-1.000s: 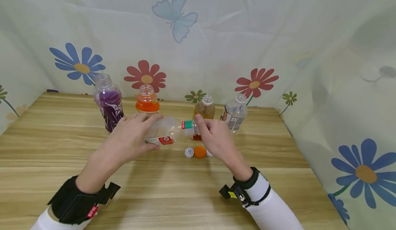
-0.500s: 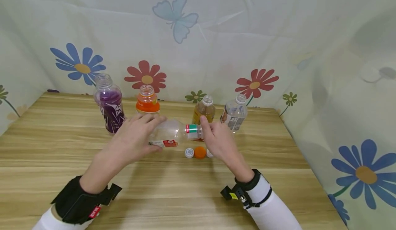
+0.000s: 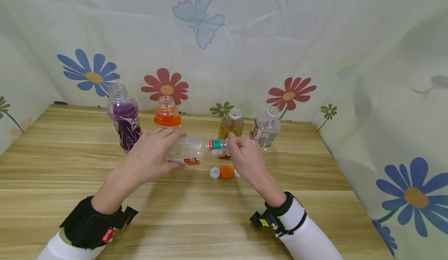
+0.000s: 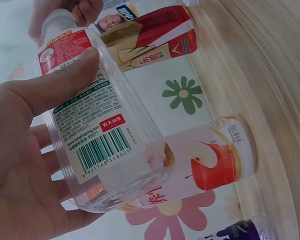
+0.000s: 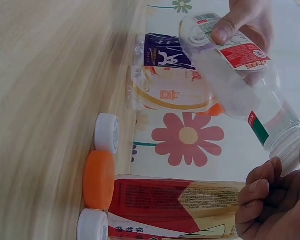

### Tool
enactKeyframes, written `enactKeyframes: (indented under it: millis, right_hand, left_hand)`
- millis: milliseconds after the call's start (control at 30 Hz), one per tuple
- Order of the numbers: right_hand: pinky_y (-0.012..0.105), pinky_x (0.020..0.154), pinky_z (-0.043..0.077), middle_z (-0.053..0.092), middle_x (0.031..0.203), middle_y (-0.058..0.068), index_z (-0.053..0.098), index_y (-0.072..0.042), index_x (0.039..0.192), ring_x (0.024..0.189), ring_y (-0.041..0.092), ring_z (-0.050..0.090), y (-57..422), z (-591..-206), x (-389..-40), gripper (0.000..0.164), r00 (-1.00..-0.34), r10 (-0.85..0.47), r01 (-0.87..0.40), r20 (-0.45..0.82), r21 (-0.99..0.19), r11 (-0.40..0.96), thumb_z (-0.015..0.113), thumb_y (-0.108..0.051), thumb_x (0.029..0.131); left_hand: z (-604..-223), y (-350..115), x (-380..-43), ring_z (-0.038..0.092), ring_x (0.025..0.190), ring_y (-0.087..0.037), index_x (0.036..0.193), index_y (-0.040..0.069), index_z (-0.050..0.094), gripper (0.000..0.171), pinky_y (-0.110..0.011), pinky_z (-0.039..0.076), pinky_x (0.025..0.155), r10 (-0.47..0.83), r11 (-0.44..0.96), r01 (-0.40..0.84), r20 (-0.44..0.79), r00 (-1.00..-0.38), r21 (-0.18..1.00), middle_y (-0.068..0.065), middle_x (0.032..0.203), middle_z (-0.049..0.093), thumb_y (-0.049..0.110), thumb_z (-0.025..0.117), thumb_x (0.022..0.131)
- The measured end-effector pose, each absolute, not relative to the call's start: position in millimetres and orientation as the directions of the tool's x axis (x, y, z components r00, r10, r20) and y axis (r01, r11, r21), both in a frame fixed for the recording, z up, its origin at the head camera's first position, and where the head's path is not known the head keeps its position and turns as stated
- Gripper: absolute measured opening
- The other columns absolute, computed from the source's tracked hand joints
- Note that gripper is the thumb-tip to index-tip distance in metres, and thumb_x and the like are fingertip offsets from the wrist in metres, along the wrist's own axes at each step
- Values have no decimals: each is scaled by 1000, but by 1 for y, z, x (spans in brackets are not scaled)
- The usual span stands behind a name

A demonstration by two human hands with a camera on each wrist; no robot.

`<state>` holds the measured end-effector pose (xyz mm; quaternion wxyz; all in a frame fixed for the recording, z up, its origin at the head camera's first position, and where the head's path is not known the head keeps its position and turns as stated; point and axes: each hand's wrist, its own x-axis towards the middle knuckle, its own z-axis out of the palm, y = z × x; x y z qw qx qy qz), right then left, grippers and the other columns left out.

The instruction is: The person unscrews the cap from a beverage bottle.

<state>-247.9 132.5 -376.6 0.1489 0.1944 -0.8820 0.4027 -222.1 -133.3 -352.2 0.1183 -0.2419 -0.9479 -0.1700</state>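
Note:
A clear plastic bottle [image 3: 191, 147] with a red and white label lies tilted on its side in the air over the table, its neck pointing right. My left hand [image 3: 148, 153] grips its body, thumb across the label in the left wrist view. At the neck, my right hand [image 3: 247, 157] has its thumb and curled fingers around the white ridged bottle cap [image 5: 291, 154], mostly hidden by them in the head view. Below the right hand, a white cap [image 3: 214, 173], an orange cap [image 3: 226, 172] and another white cap [image 5: 93, 226] sit in a row on the table.
Behind my hands stand several uncapped bottles: a purple one [image 3: 124, 122], one with an orange top part [image 3: 167, 119], an amber one [image 3: 231, 126] and a clear one [image 3: 267, 130]. A flower-print cloth [image 3: 241, 50] hangs behind the wooden table [image 3: 189, 221].
Both hands and the held bottle have shifted slightly right and down since a second ago. In the last half second they barely moved. The standing bottles and loose caps stay put.

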Motion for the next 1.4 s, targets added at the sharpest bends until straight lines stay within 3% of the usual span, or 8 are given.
enactKeyframes:
  millis: [533,733,833,1000,1400]
  right_hand:
    - [26,39,20,31,49,-7,39,-14,58,40,11,29,133,-382,-251,53,-828,-243,-538,505,-597,595,36,-35,106]
    - [26,42,27,39,57,-4,48,-12,64,47,12,38,134,-383,-253,45,-731,-287,-642,619,-480,598,37,-31,103]
    - [27,45,32,45,63,-1,52,-11,69,53,13,43,134,-382,-253,51,-691,-302,-671,657,-426,606,35,-40,107]
    - [28,47,33,48,68,0,54,-7,81,58,14,45,133,-380,-252,65,-709,-304,-661,637,-447,603,28,-60,108]
    - [28,61,45,58,92,5,63,0,113,77,16,52,132,-373,-246,50,-726,-293,-671,622,-549,499,49,-48,108]
  left_hand:
    - [-356,-135,-231,59,123,-42,133,4,66,77,-62,45,104,449,769,553,344,-825,322,-19,135,64,26,98,68]
    - [-359,-139,-232,61,123,-39,137,1,63,79,-58,47,104,479,722,568,307,-822,394,-18,136,64,24,98,70]
    - [-360,-140,-232,60,124,-39,139,1,62,80,-57,47,104,484,712,563,287,-827,420,-18,138,62,25,97,71]
    - [-360,-139,-233,57,126,-38,140,2,60,80,-57,45,106,466,722,540,273,-841,432,-18,139,61,27,96,73]
    - [-359,-136,-231,57,120,-38,140,3,57,81,-58,47,102,402,775,480,265,-877,412,-19,138,58,29,95,74]
